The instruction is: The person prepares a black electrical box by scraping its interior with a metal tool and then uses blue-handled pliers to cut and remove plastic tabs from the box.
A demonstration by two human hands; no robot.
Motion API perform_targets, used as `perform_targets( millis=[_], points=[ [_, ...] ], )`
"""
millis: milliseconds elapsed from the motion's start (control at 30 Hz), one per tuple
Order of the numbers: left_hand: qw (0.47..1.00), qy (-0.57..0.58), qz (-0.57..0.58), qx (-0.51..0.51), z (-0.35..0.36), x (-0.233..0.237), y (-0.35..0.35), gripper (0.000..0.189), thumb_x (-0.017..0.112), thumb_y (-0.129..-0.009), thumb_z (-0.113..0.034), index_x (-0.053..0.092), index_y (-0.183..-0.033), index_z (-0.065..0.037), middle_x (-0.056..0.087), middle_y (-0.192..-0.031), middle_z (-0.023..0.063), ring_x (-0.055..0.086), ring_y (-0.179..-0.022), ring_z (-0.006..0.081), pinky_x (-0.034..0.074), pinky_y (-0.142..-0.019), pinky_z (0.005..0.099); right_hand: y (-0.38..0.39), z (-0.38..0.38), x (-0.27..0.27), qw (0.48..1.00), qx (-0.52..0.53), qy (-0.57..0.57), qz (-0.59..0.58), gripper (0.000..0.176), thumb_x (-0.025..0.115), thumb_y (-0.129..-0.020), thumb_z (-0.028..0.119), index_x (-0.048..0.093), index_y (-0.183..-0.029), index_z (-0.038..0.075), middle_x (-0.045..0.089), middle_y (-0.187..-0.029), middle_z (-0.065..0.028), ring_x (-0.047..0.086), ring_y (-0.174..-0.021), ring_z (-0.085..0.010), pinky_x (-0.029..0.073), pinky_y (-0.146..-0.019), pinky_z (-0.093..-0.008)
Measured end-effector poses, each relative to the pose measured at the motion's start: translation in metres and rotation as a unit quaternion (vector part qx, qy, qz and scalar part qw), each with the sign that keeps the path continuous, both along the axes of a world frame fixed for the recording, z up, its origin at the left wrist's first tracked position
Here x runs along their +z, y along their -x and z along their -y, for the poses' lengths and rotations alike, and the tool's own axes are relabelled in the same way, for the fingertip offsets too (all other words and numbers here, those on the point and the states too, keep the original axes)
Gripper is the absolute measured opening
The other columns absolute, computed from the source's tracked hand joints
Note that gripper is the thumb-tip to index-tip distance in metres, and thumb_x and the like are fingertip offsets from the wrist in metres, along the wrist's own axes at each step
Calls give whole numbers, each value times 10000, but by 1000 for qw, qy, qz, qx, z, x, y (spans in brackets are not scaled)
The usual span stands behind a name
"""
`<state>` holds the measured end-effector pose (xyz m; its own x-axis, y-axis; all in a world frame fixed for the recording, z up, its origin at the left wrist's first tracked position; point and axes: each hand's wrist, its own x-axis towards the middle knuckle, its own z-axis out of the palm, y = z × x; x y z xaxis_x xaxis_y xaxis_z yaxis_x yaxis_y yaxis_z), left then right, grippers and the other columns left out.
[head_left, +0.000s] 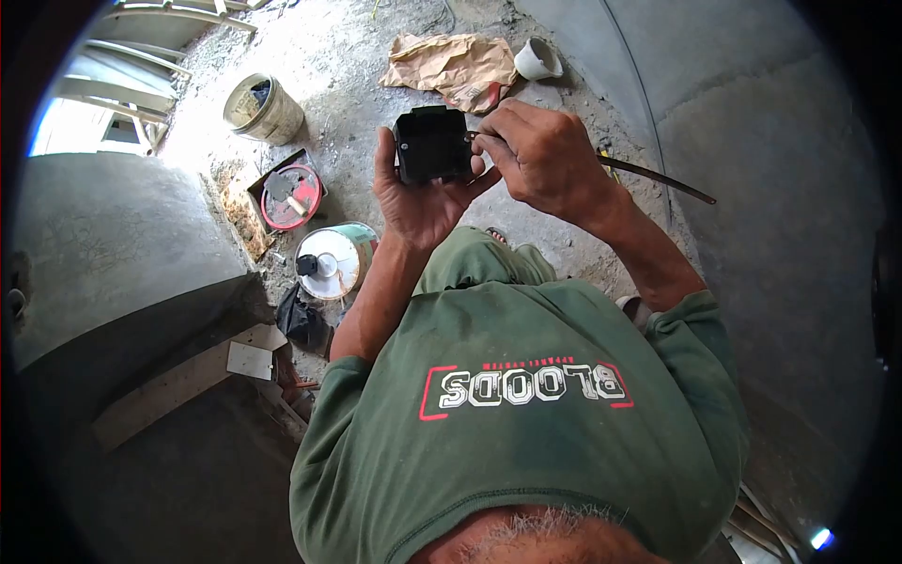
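On the far left stands a tub point(266, 111), with some dark stuff in it. Next, nearer, is a round red lid point(314, 209) with a tool lying on it. Nearer again is a bucket with a white lid point(350, 251), and a small black thing sits on that lid. A black bag point(299, 320) is just beside it, on the near side.

In the middle, the left hand point(425, 209) holds the black box point(434, 150) up off the floor. The palm is under it, the thumb is at its left side, and the fingers wrap round to the right. The box looks like hard plastic, so it should be light and stiff. It may be a bit smooth, and thin walls could crack if squeezed hard. The outside walls look like the best place to hold it.

Past the box, far off, lies crumpled brown paper point(442, 64). To the right, the right hand point(545, 155) has its fingers shut, pinching at the box's right edge. They seem to grip a thin dark strip point(662, 179), which sticks out to the right. It looks light and a bit bendy. The hand hides its middle.
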<state>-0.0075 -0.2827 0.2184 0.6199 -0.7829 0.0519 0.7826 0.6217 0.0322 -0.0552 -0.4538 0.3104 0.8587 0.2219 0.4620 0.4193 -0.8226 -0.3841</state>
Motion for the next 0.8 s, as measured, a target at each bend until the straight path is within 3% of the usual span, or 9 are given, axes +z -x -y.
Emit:
perform_targets(
  millis=[300,400,467,600,667,700,767,800],
  points=[
    [996,-73,2,43,2,4,7,755,476,-892,-697,581,-1266,-50,675,-1109,157,661,-956,308,423,-1034,599,2,0,-4,1000,-6,12,-21,158,700,-806,156,606,-797,29,647,-775,-137,676,-674,-305,542,-589,-404],
    [993,-87,36,65,2,0,9,729,489,-900,-673,571,-1265,-47,664,-1133,152,656,-999,300,463,-1006,561,4,-1,-10,998,-27,21,-47,151,677,-816,136,577,-813,24,649,-782,-156,678,-690,-326,545,-589,-422],
    [974,-161,110,118,3,-1,9,688,511,-910,-633,559,-1259,-43,655,-1141,144,650,-1040,297,496,-983,522,4,1,-19,998,-20,-5,-59,88,640,-852,65,571,-879,17,614,-747,-166,632,-683,-394,495,-589,-450],
    [961,-197,139,139,4,2,10,652,538,-912,-597,553,-1251,-40,655,-1128,137,649,-1057,290,514,-971,500,3,4,-30,998,-7,-42,-44,95,629,-830,36,538,-848,14,591,-757,-170,619,-696,-404,489,-591,-455],
    [959,-198,152,131,1,0,11,636,554,-907,-591,560,-1242,-49,657,-1117,124,651,-1047,278,505,-983,510,3,7,-35,999,43,23,14,120,636,-796,100,540,-838,40,603,-762,-133,647,-691,-312,521,-566,-414],
    [959,-201,148,135,0,1,12,636,554,-907,-591,560,-1242,-49,657,-1117,124,651,-1047,278,505,-983,510,3,8,-36,999,48,20,11,120,636,-796,100,540,-838,40,603,-762,-133,647,-691,-312,521,-566,-414],
    [957,-250,93,113,1,3,16,610,561,-902,-592,574,-1216,-69,661,-1088,102,654,-1017,268,497,-985,531,3,14,-35,976,107,171,78,98,642,-793,113,555,-809,72,573,-752,-72,624,-707,-234,504,-560,-364],
    [955,-252,85,127,1,2,16,610,561,-902,-592,574,-1216,-69,661,-1088,102,654,-1017,268,497,-985,531,3,18,-34,975,123,169,77,98,642,-793,113,555,-809,72,573,-752,-72,624,-707,-234,504,-560,-364]
  ],
)
